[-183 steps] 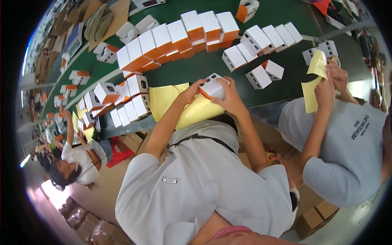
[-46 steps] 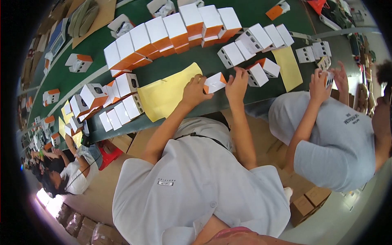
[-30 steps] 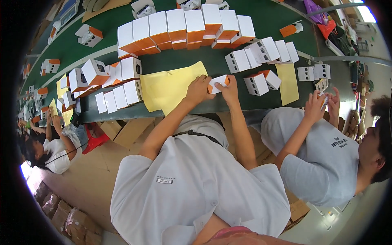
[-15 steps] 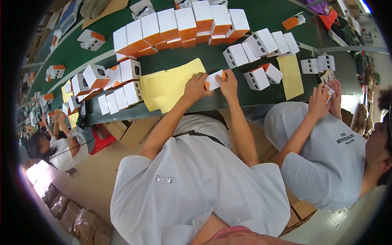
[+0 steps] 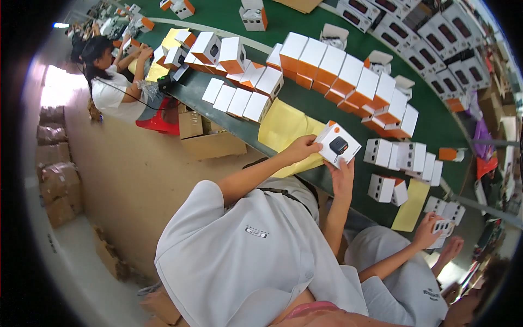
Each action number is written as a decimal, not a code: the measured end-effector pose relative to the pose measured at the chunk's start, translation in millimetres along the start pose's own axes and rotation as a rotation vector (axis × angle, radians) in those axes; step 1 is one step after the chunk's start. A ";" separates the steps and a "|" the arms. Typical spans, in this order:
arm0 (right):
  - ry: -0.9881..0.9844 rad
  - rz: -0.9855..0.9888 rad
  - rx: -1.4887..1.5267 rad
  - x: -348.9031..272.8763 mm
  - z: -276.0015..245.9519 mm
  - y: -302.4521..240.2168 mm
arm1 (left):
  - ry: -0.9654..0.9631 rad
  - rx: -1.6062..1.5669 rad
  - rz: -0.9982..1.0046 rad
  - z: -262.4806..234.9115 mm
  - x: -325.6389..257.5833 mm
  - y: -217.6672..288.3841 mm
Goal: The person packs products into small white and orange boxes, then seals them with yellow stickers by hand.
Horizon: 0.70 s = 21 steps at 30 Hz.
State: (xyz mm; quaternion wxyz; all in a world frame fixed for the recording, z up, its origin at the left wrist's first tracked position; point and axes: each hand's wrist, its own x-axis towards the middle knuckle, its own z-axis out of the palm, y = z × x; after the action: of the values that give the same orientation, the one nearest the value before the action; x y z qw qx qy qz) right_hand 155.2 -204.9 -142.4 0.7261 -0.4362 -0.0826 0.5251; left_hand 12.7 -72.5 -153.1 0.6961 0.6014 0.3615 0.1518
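Note:
A small white box [image 5: 338,144] with a dark device printed on its face is raised over the near edge of the workbench. My left hand [image 5: 304,148] is closed on its left side, and my right hand [image 5: 343,175] grips the lower edge with the thumb on the front. Under the left hand lies a yellow sheet [image 5: 284,128]. Beyond the box runs a long row of white-and-orange boxes [image 5: 348,76]. Left of the sheet stand more white boxes [image 5: 238,101]; to the right is another group of boxes [image 5: 393,155].
At my right a co-worker's hand [image 5: 426,231] holds a small box beside a second yellow sheet [image 5: 412,205]. Another person [image 5: 117,87] sits at the far left by a red stool [image 5: 158,123]. Cartons [image 5: 210,143] stand below the bench. Stacked boxes [image 5: 425,46] rise at the back right.
The view has swung toward the left. The held box has been turned so its printed face shows, and my right hand has moved to its lower edge. The co-worker's hands have moved apart.

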 end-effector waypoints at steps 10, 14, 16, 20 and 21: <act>-0.719 -0.666 -1.415 66.9 238.3 -45.7 | -0.140 0.185 0.009 -71.8 -39.0 -35.0; -1.232 -1.030 -1.455 107.7 367.5 38.9 | -0.048 0.249 0.096 -77.6 -58.5 -56.5; -1.406 -1.165 -1.465 146.5 416.4 93.9 | -0.025 0.231 0.109 -93.2 -64.8 -41.2; -1.755 -0.794 -1.636 207.9 448.0 186.9 | 0.048 0.087 0.066 -120.5 -98.0 -24.5; -1.774 -0.792 -1.637 218.4 448.0 202.2 | 0.104 0.063 0.063 -127.6 -104.8 -24.0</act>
State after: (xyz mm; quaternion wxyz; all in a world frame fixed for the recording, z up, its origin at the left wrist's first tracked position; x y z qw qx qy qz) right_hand -148.4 236.0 -90.4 0.0474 -0.2011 -0.9619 0.1793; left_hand -152.7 -53.0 -144.2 0.6519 0.6253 0.3828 0.1934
